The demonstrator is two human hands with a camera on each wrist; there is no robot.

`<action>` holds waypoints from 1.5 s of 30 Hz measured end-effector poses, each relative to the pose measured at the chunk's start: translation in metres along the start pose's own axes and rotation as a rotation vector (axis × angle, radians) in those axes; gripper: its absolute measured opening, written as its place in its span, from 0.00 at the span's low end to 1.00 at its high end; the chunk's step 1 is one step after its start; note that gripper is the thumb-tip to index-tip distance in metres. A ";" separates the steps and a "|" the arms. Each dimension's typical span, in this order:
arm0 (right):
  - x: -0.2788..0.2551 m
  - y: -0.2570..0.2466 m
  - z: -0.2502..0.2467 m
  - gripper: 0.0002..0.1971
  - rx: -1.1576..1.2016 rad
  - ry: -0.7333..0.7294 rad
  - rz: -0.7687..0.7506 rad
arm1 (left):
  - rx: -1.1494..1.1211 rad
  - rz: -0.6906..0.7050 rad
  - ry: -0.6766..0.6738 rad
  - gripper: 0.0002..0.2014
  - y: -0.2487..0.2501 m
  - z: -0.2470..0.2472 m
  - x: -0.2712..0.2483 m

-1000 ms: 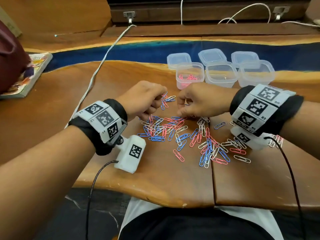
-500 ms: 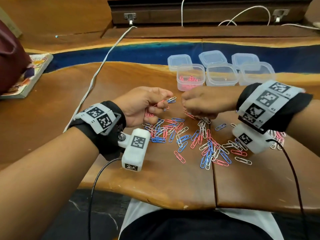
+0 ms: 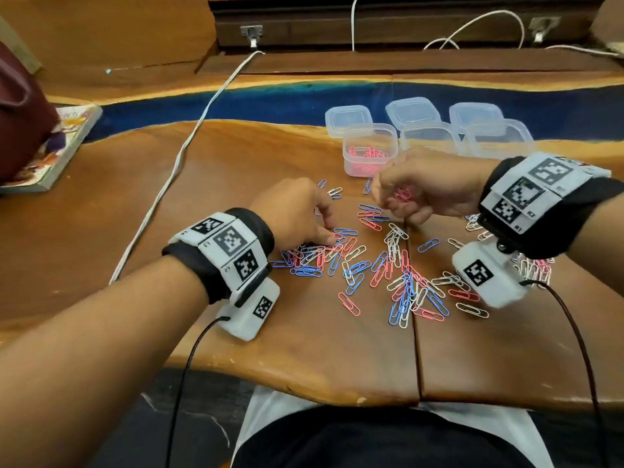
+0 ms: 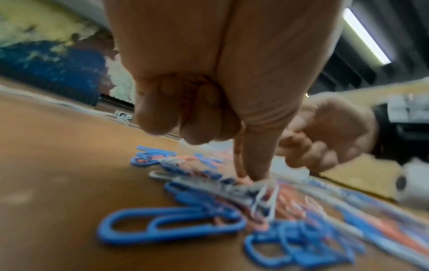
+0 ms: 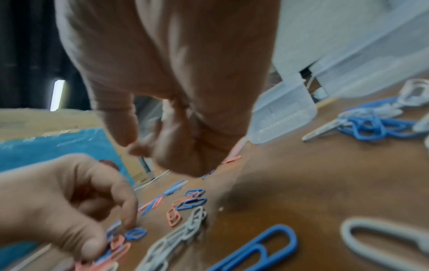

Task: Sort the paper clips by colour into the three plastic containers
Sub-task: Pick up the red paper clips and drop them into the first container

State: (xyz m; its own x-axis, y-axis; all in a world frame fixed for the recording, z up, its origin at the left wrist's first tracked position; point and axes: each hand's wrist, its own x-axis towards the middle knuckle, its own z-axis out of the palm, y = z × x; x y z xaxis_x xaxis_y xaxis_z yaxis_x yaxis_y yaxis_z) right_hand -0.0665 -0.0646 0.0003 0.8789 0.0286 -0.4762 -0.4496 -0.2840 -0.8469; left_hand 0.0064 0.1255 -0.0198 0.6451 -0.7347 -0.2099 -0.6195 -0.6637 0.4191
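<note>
Loose pile of paper clips [image 3: 378, 261] spread on the wooden table [image 3: 304, 359], pink, blue and white mixed, directly in front of the person so both hands reach it

Three clear tubs in a row at the far edge of the pile, lids parked just behind them, off so clips can be dropped straight in. Left tub [image 3: 369, 150] already has a layer of pink clips; middle tub [image 3: 429, 138] and right tub [image 3: 499, 136] show little or nothing from here

Right hand [image 3: 418, 187] raised above the table near the pink tub, fingers curled into a loose fist around a bunch of pink clips [image 3: 401, 195] that peek out at the thumb side. Probably collecting a handful to save trips

Left hand [image 3: 297, 214] low on the left part of the pile, outer fingers tucked into the palm, forefinger and thumb reaching down onto the clips, touching a pink one among blue and white. Whether it has actually pinched one, I cannot tell; wrist view is blurred

Writing: wristbands carry black-and-white square code tags, with small marks beside them, apparently L1, L2 on the left band [image 3: 226, 244] and R1, R2 on the right band [image 3: 526, 197]. Magazine [image 3: 64, 143] at far left, cover print unreadable
</note>
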 end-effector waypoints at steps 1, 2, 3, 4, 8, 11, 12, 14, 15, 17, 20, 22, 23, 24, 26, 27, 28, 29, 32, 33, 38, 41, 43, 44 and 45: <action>0.002 0.002 -0.001 0.12 -0.121 0.061 -0.007 | 0.027 0.003 0.017 0.09 0.000 0.001 0.001; 0.004 0.003 -0.001 0.15 -0.310 0.120 -0.044 | 0.053 0.009 0.031 0.09 -0.001 0.002 0.003; 0.005 0.003 -0.001 0.14 -0.531 0.157 -0.095 | 0.078 0.011 0.036 0.08 -0.001 0.001 0.004; 0.006 0.003 0.002 0.11 -0.707 0.168 -0.149 | 0.097 0.010 0.032 0.07 -0.001 0.001 0.006; 0.007 0.003 0.010 0.08 -0.936 0.115 -0.222 | 0.128 0.021 -0.067 0.08 0.002 -0.001 0.008; 0.007 0.004 0.014 0.08 -1.028 0.093 -0.218 | 0.110 0.034 -0.147 0.11 0.001 -0.003 0.008; 0.008 0.004 0.015 0.09 -1.043 0.090 -0.218 | 0.099 0.034 -0.157 0.13 0.001 -0.003 0.009; 0.008 0.004 0.018 0.10 -1.066 0.081 -0.218 | 0.086 0.025 -0.152 0.13 0.001 -0.001 0.009; 0.008 0.003 0.020 0.11 -1.074 0.075 -0.220 | 0.092 0.024 -0.145 0.12 0.003 0.000 0.008; 0.007 0.001 0.025 0.14 -1.064 0.059 -0.213 | 0.128 0.030 -0.126 0.11 0.005 0.003 0.007; 0.005 0.001 0.028 0.12 -1.068 0.029 -0.174 | 0.172 0.041 -0.106 0.12 0.009 0.003 0.006; 0.004 0.001 0.031 0.10 -1.139 0.002 -0.175 | 0.135 0.032 -0.092 0.11 0.009 0.002 0.004; 0.004 0.002 0.032 0.09 -1.196 -0.006 -0.183 | 0.089 0.026 -0.071 0.10 0.010 0.001 0.004; 0.004 0.002 0.033 0.09 -1.247 -0.014 -0.185 | 0.027 0.011 -0.053 0.11 0.011 -0.001 0.004; 0.003 0.002 0.031 0.09 -1.255 -0.039 -0.188 | -0.159 -0.046 -0.044 0.13 0.013 -0.006 0.004; 0.002 0.001 0.028 0.08 -1.199 -0.051 -0.195 | -0.256 -0.072 -0.051 0.13 0.014 -0.008 0.004; 0.001 -0.001 0.025 0.08 -1.113 -0.055 -0.198 | -0.329 -0.097 -0.065 0.13 0.014 -0.009 0.004; 0.000 -0.002 0.020 0.09 -1.006 -0.046 -0.190 | -0.379 -0.116 -0.077 0.14 0.013 -0.009 0.003; -0.004 -0.004 0.013 0.09 -0.532 -0.021 -0.085 | -0.553 -0.160 -0.111 0.18 0.010 -0.008 0.003; -0.005 -0.003 0.012 0.07 -0.360 -0.029 -0.051 | -0.633 -0.176 -0.126 0.18 0.011 -0.007 0.004; -0.007 0.000 0.005 0.09 0.155 -0.077 0.007 | -0.788 -0.184 -0.163 0.15 0.014 -0.008 0.013; -0.010 0.002 -0.003 0.12 0.263 -0.041 -0.039 | -0.702 -0.166 -0.199 0.12 0.017 -0.009 0.021; -0.013 0.002 -0.008 0.14 0.294 -0.009 -0.064 | -0.413 -0.085 -0.167 0.07 0.025 -0.009 0.025; -0.014 0.002 -0.010 0.14 0.304 -0.003 -0.072 | -0.259 -0.032 -0.128 0.07 0.030 -0.008 0.027; -0.015 0.002 -0.013 0.14 0.315 -0.004 -0.074 | -0.157 0.002 -0.078 0.09 0.034 -0.007 0.030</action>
State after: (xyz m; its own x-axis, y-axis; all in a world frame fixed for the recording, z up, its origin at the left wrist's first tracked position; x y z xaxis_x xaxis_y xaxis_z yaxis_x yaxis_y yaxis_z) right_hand -0.0784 -0.0780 0.0083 0.9109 0.0422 -0.4105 -0.4118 0.0300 -0.9108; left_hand 0.0077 0.0825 -0.0057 0.6035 -0.7485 -0.2748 -0.5390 -0.6369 0.5513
